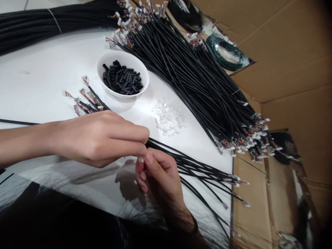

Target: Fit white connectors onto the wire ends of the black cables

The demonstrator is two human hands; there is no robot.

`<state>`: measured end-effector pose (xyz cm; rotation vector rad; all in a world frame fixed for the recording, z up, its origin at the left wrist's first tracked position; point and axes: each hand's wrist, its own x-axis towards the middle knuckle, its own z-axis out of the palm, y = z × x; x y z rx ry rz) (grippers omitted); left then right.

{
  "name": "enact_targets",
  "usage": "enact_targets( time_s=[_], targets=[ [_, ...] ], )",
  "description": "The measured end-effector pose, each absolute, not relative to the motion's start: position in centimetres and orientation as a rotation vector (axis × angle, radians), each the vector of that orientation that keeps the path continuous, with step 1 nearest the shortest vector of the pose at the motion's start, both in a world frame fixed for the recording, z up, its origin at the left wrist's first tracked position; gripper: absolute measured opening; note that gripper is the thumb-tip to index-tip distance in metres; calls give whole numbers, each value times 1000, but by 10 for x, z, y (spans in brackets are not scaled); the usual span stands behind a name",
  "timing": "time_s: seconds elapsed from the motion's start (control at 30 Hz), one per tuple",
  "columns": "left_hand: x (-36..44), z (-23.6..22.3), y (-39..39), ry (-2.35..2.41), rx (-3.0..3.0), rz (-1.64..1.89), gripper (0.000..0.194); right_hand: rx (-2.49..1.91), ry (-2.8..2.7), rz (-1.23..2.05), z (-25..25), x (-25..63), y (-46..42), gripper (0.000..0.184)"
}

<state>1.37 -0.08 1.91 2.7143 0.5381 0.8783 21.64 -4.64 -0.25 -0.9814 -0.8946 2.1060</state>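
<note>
Right hand (163, 176) is nearest: thumb and forefinger closed on a small white piece (142, 160), other fingers curled. Left hand (95, 138) comes in from the left, back up, fingertips brought together right at the right thumb; can't tell what they grip, tips are hidden. White piece sits where the two hands meet, over the worktop (38, 65). Looks featherlight, probably stiff plastic, easy to drop; best taken by its edges in a fingertip pinch. Thin black cables (199, 168) run just beyond the right hand, ends fanned toward the worktop edge: light, bendy, should be held by the jacket, as the fine wires look fragile. Main obstruction is the left hand, covering their middle stretch; wire ends (88, 103) show past it. Then a loose pile of white bits (168, 117), easily scattered by a sleeve or cable, and a white bowl (100, 69) of short black tubes (123, 77) near it. Behind: big cable bundle (181, 72), another (52, 24) at upper left, cardboard (285, 52) on the far right.
</note>
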Motion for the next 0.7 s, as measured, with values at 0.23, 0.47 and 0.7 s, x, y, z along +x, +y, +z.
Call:
enact_targets(
  time_s=[0.23,0.47,0.7],
  targets=[
    [12,22,-2,533,2715,895,26,-885,-937,2129,-6,216,-45,37],
    [13,22,-1,545,2699,933,27,-886,-975,2105,-6,215,-45,38],
    [11,17,-4,554,2678,945,22,-875,-987,2078,-7,214,-46,38]
  ],
)
